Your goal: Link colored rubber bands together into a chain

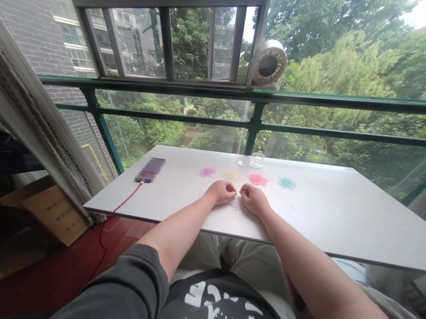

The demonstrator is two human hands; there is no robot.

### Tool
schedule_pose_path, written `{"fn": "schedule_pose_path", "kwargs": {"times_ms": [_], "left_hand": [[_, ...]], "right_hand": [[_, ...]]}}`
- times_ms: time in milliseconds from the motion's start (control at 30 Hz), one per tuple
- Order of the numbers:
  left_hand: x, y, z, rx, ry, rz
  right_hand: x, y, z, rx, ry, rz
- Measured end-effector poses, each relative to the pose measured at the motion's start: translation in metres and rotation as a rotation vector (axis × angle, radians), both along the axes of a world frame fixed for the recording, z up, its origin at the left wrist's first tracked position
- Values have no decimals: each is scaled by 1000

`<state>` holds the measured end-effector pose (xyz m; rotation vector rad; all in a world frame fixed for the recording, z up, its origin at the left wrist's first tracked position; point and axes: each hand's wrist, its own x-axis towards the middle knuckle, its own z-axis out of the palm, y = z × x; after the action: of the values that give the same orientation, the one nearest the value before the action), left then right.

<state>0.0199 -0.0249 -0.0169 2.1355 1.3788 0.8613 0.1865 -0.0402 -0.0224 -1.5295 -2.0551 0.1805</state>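
Note:
My left hand (223,192) and my right hand (254,199) rest close together at the front middle of the white table, fingers pinched toward each other. Whatever sits between the fingertips is too small to make out. Just below them lies a small pale, whitish-pink pile (236,202) of tiny pieces, partly covered by the hands. Beyond the hands, small loose heaps lie in a row: a purple pile (207,171), a yellow pile (231,176), a pink pile (258,179) and a teal pile (286,183).
A clear round container (257,159) stands at the white table's (348,215) far edge beside a clear lid (242,162). A phone (150,170) with a red cable (123,203) lies left. Behind are a green railing (191,92) and a round fan (269,64); a cardboard box (55,211) is on the floor.

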Motion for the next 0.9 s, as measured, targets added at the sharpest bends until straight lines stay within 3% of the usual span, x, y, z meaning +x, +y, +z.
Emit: {"fn": "schedule_pose_path", "kwargs": {"times_ms": [400, 900], "left_hand": [[-2, 0, 1, 11, -8, -19], [-1, 6, -2, -27, -59, -11]], "right_hand": [[0, -4, 2, -10, 92, 85], [0, -1, 1, -19, 61, 12]]}}
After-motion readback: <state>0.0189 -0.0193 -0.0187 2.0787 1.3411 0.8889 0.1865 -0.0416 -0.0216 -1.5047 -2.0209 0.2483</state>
